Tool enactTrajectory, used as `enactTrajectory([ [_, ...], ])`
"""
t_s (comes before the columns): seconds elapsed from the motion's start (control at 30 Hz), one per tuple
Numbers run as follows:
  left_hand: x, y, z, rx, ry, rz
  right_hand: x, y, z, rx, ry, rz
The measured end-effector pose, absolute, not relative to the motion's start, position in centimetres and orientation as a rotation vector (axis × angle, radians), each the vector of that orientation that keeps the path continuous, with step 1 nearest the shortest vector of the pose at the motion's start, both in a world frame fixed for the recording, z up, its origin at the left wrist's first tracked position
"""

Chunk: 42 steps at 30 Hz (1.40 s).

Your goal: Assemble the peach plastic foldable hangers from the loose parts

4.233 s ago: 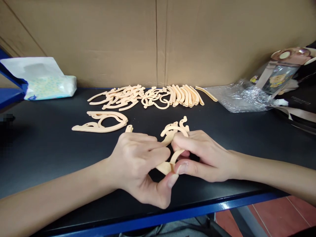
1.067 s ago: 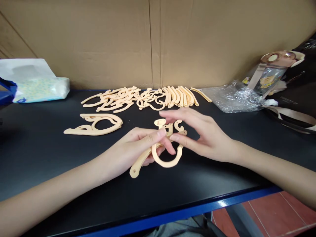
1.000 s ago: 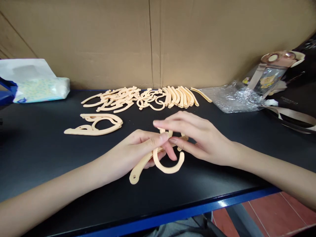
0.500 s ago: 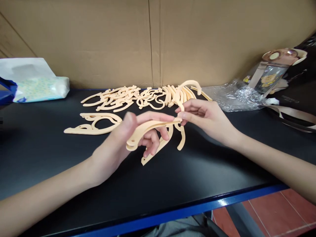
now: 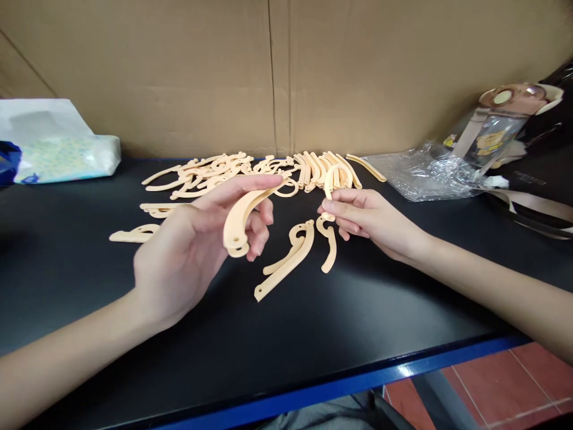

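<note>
Above the black table's (image 5: 380, 310) near middle, the left hand (image 5: 188, 254) gripped a curved beige piece (image 5: 239, 218), raised clear for handling, while the right hand (image 5: 364, 218) pinched a hooked piece (image 5: 330, 178) beside a loose piece (image 5: 286, 260).

This looks like a small assembly workshop. A black tabletop (image 5: 403, 286) with a blue metal front edge (image 5: 358, 382) is backed by plain brown cardboard sheets (image 5: 179, 71) along its far edge. Many identical flat beige curved plastic pieces (image 5: 233, 170) lie in rows there, beside a crumpled clear plastic bag (image 5: 421, 176).
</note>
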State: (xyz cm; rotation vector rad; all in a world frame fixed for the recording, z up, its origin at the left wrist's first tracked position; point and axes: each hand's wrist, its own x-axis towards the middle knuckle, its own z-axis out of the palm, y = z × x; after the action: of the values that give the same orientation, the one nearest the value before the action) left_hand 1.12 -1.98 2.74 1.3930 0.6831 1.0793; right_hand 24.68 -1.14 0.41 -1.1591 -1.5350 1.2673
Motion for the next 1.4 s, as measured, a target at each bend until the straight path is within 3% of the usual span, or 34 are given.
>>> enactTrajectory([
  [0.3,1.4,-2.1,2.3,1.537,0.932,1.161,24.8,-0.8,-0.3,-1.086,-1.509,1.370],
  [0.47,1.7,-1.2,2.7,1.305,1.010,1.231,24.9,-0.9,-0.3,-1.118,-1.529,1.377],
  [0.77,1.5,-0.7,1.9,1.304,1.129,1.081,24.8,-1.1,-0.2,-1.066,-1.609,1.229],
  [1.4,1.2,-0.9,1.6,1.591,1.110,0.843,24.5,-1.5,0.4,-0.991,-1.612,1.256],
])
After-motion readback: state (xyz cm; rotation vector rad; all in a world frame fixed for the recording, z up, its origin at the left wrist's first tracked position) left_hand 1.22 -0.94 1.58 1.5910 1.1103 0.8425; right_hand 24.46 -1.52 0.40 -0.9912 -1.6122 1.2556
